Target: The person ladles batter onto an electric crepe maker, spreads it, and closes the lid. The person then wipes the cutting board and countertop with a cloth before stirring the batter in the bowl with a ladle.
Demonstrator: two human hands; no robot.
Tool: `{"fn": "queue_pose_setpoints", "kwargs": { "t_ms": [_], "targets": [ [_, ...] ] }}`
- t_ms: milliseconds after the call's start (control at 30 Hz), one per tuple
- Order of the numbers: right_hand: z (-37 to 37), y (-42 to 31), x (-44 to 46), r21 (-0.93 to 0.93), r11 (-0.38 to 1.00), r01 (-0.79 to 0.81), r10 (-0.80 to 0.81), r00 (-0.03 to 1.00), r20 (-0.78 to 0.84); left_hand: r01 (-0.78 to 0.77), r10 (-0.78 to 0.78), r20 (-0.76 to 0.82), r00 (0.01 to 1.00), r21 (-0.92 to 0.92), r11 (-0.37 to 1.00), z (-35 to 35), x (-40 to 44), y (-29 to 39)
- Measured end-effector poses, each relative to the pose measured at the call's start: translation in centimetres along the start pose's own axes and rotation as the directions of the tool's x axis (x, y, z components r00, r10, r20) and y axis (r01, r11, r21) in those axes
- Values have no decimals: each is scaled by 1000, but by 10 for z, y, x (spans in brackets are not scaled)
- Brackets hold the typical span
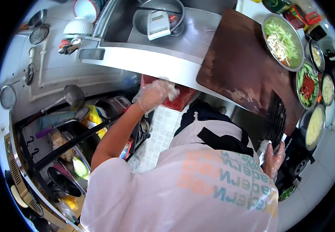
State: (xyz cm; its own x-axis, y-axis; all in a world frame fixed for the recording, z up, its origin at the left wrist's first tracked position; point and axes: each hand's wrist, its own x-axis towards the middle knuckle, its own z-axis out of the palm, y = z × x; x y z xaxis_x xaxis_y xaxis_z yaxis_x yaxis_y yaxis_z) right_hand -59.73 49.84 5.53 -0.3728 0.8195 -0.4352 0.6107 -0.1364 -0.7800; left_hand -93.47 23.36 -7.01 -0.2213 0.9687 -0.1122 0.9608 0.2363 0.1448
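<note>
Left hand [154, 92], in a clear glove, is closing its fingers around a crumpled white piece [172, 92]; exact material is not readable. Hand and piece are hanging above a red bin [179, 101], which is sitting left of the brown cutting board [239, 63], partly under the counter edge [156, 63]. Right hand [273, 158], also gloved, is gripping the lower end of a dark slatted item [275, 116], thumb on 1 side, fingers on the other. That item is overlapping the board's near right corner in view; whether it is touching the board, cannot tell.

Right of the board, food is standing in containers: a metal bowl [267, 23] of shredded green and white vegetables is overlapping the board's far right corner; next to it a bowl [298, 88] is holding green slices with a red heap; nearer the person a bowl [305, 134] is holding pale yellow shreds.

Left of the board, a sink [194, 23] is holding a metal pot [138, 21], with a white box [159, 25] lying in its mouth. Far left of the board, a black rack [69, 145] is carrying cookware.
</note>
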Motion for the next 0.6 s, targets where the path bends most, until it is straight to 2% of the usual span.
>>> {"fn": "queue_pose_setpoints", "kwargs": {
  "t_ms": [33,100,133,200,233,267,300,333,367,400,433,467,567,600],
  "targets": [
    [-2,12,6,22,998,-53,54,998,-28,11,-21,-191,981,-54,998,-8,-3,-12],
    [1,17,14,5,999,-50,50,998,-42,291,-362,-154,919,-351,890,-14,6,-6],
    [4,16,17,33,997,-66,67,997,-34,249,-489,-126,863,-736,630,-3,18,2],
    [11,14,23,35,997,-70,71,997,-18,254,-415,-166,895,-575,778,16,32,5],
    [12,10,25,-27,999,-46,46,999,-4,236,-285,-215,934,-227,945,20,37,6],
    [13,6,27,-88,996,-21,22,1000,9,240,-322,-267,908,-298,924,19,35,-1],
    [13,12,31,-209,973,97,-93,995,29,240,-362,-314,878,-365,900,18,30,-15],
    [15,14,34,-324,922,213,-201,977,69,368,-454,-376,808,-280,887,38,21,-36],
    [23,5,35,-430,854,292,-263,956,128,476,-571,-333,751,-326,817,38,11,-57],
    [32,-10,34,-526,767,368,-318,930,186,550,-613,-354,706,-270,790,38,-1,-82],
    [37,-20,35,-613,662,432,-364,900,241,554,-622,-456,636,-291,780,44,-16,-108],
    [39,-17,40,-612,597,519,-449,848,282,548,-642,-532,552,-349,760,51,-28,-135],
    [51,-25,42,-700,450,555,-465,815,347,778,-814,-440,378,-325,537,42,-53,-193],
    [52,-16,48,-695,379,611,-534,758,375,832,-860,-403,311,-321,452,30,-54,-201]
  ]
}}
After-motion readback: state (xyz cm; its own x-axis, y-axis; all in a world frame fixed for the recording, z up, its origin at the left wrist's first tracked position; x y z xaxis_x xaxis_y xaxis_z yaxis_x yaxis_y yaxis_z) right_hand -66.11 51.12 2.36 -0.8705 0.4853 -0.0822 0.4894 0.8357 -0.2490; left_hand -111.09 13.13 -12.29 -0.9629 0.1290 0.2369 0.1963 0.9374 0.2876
